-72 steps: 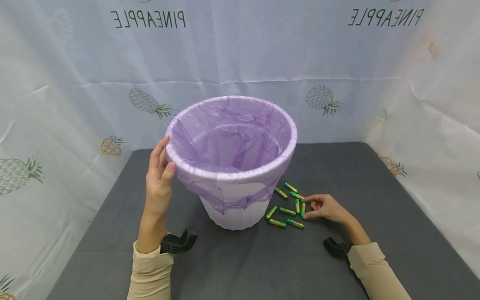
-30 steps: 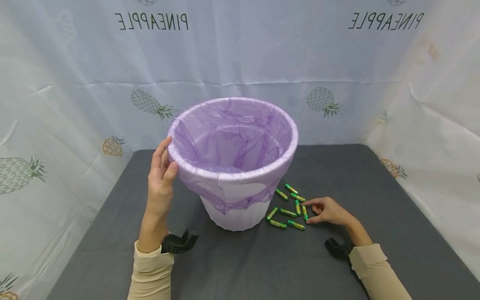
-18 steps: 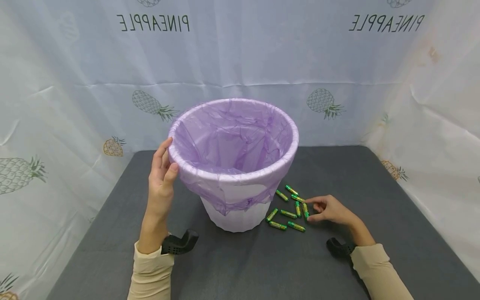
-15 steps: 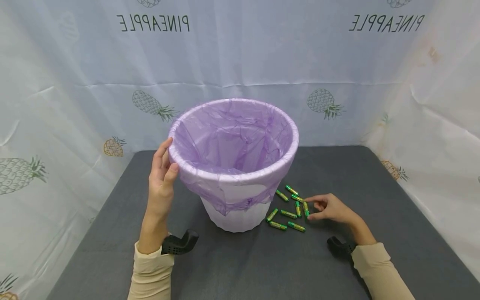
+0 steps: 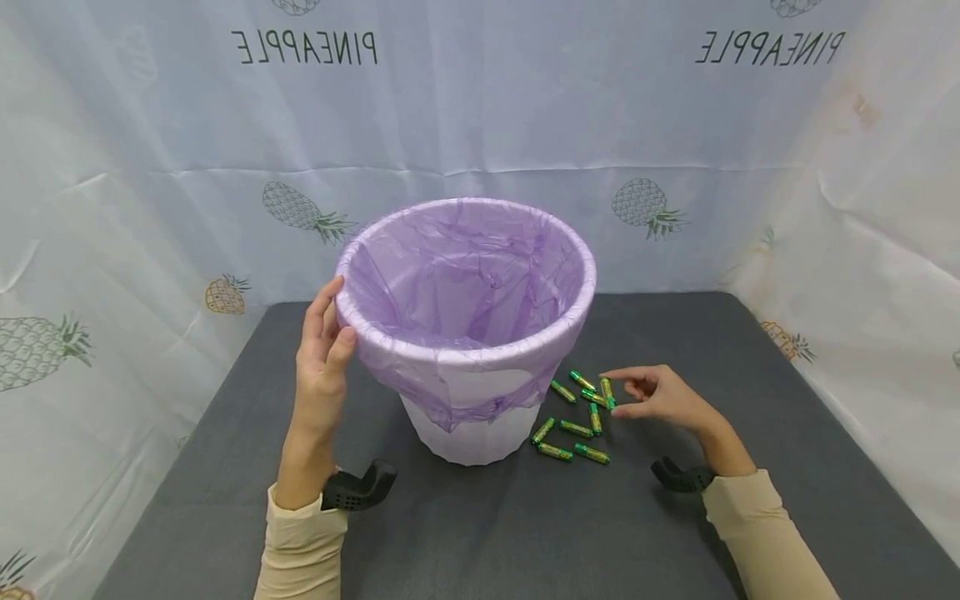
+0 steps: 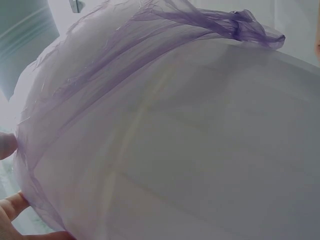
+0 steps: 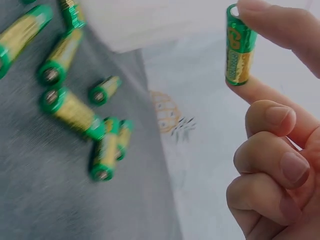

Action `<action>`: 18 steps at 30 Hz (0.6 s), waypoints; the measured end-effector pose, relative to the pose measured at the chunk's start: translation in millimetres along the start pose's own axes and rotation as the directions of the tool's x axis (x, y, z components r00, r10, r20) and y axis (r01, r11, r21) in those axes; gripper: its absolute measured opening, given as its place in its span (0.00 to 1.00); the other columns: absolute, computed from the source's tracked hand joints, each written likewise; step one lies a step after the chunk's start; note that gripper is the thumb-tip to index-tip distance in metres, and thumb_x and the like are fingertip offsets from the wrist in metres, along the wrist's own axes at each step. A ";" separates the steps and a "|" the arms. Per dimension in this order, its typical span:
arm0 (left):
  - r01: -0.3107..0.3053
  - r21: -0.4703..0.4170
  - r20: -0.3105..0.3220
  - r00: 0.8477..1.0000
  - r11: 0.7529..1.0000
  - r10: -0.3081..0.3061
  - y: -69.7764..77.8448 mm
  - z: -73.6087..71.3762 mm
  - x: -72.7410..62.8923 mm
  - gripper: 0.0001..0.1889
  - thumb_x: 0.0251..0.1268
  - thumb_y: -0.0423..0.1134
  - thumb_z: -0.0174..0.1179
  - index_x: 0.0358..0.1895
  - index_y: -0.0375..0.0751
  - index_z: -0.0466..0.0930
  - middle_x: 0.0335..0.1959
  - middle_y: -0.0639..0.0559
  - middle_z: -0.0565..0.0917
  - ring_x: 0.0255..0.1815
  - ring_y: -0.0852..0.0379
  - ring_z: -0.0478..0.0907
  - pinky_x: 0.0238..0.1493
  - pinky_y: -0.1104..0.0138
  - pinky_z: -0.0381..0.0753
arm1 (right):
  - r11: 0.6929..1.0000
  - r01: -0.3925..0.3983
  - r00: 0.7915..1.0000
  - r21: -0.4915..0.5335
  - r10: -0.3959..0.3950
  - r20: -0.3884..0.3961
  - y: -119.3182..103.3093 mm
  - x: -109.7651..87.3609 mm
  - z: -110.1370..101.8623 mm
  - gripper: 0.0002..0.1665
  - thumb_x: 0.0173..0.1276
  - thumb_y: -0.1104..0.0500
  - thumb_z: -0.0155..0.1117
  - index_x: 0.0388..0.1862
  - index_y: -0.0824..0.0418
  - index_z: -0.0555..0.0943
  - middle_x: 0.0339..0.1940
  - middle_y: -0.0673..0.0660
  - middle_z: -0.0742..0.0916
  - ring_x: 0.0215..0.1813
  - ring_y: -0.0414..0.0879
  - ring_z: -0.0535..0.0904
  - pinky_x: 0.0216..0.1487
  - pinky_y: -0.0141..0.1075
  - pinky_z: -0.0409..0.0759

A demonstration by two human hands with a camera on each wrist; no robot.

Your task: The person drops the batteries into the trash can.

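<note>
A white trash can [image 5: 465,433] stands upright, lined with a purple plastic bag [image 5: 480,283] folded over its rim. My left hand [image 5: 321,375] rests against the outside of its left rim, fingers spread and thumb toward the front. Fingertips [image 6: 12,205] touch the bagged side in the left wrist view. My right hand [image 5: 667,400] pinches a green and yellow battery [image 7: 240,50] end to end between thumb and index finger, above the table; the other fingers are curled in. Several like batteries [image 5: 576,428] lie loose at the trash can's right foot.
The dark grey tabletop [image 5: 480,542] carries everything. White curtains [image 5: 480,100] with pineapple prints hang close behind it and along both sides. Each wrist wears a black camera mount [image 5: 360,487].
The pinched battery has come up off the table, and my right hand has shifted slightly up and away with it. My left hand and the trash can stay put.
</note>
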State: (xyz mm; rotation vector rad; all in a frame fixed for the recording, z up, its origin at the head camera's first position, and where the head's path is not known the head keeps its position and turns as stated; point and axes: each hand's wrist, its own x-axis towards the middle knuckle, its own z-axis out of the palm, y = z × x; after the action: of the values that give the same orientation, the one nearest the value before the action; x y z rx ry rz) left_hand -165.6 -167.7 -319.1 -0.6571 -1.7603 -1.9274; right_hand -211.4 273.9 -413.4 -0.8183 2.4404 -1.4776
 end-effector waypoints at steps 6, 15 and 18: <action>-0.008 -0.010 0.008 1.000 1.000 0.008 0.2 0.2 -0.6 0.28 0.69 0.33 0.44 0.72 0.47 0.57 0.65 0.57 0.72 0.59 0.65 0.71 0.62 0.75 0.67 | 0.990 0.115 0.993 0.077 -0.115 -0.006 -16.0 6.2 -4.2 0.28 0.57 0.73 0.67 0.57 0.79 0.73 0.19 0.53 0.63 0.20 0.47 0.54 0.21 0.35 0.63; 0.006 -0.003 -0.005 1.000 1.000 -0.006 1.9 1.5 -0.5 0.28 0.69 0.33 0.44 0.72 0.46 0.57 0.66 0.56 0.71 0.60 0.65 0.70 0.62 0.75 0.67 | 0.976 0.180 0.984 0.124 -0.178 -0.023 -41.9 16.3 -12.0 0.28 0.56 0.75 0.65 0.58 0.74 0.75 0.20 0.54 0.61 0.20 0.47 0.52 0.21 0.36 0.60; 0.014 0.002 -0.013 1.000 1.000 -0.014 2.6 1.7 -0.5 0.28 0.68 0.33 0.43 0.72 0.46 0.57 0.67 0.55 0.70 0.61 0.64 0.70 0.63 0.74 0.67 | 0.978 0.165 0.986 0.130 -0.164 -0.021 -49.1 18.8 -15.5 0.28 0.57 0.75 0.65 0.58 0.71 0.76 0.20 0.53 0.60 0.20 0.47 0.51 0.21 0.37 0.59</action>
State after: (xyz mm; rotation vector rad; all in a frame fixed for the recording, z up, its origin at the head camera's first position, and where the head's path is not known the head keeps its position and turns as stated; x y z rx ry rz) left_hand -163.6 -166.2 -317.2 -0.6317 -1.7626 -1.9346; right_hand -215.7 258.1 -361.1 -1.0083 2.3008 -1.6823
